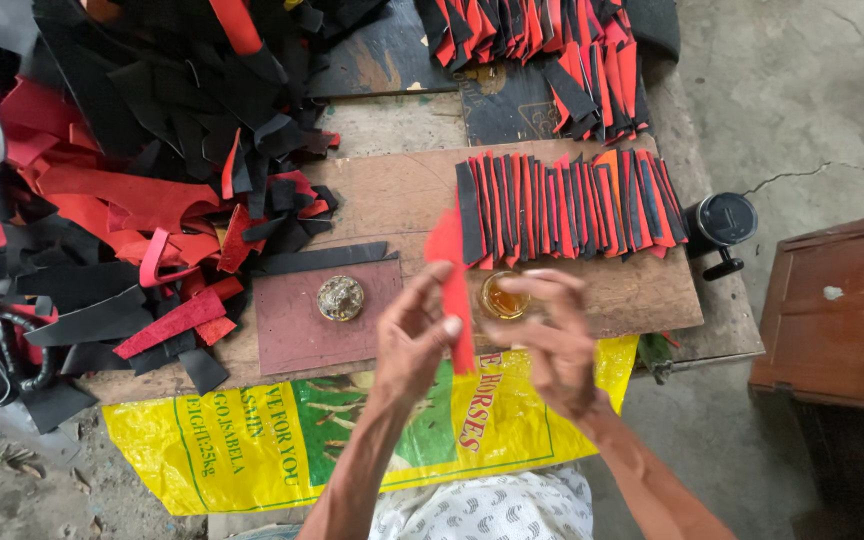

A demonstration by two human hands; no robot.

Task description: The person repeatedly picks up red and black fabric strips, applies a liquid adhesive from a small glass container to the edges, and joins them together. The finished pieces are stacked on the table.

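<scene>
1. Red strip (452,290) is hanging upright between the two hands, above the near edge of the wooden board (392,195) and in front of the small amber glue pot (503,296).
2. Left hand (414,335) is pinching the strip at about mid-length, thumb and fingers closed on its edge; nothing else is in that hand.
3. Right hand (550,335) is hovering just beside the strip with fingers spread and blurred; I cannot tell whether it is touching the strip or gripping anything.
4. Judging by how the strip is standing with only a slight bend from a single pinch, it is looking thin, light and flexible, yet stiff enough to keep its shape, much like sheet rubber or leather.
5. It is appearing matte, so slipping seems unlikely, and it hardly seems fragile; a light pinch near the middle or at one end looks sufficient.
6. Similar red and black pieces are lying in an overlapping row (572,205) on the board, well apart from the hands, with a loose heap of offcuts (152,180) on the left.
7. A round lidded tin (340,297) is sitting on a maroon sheet (297,330) just left of the hands, and a yellow printed sack (252,440) is hanging below the board.
</scene>
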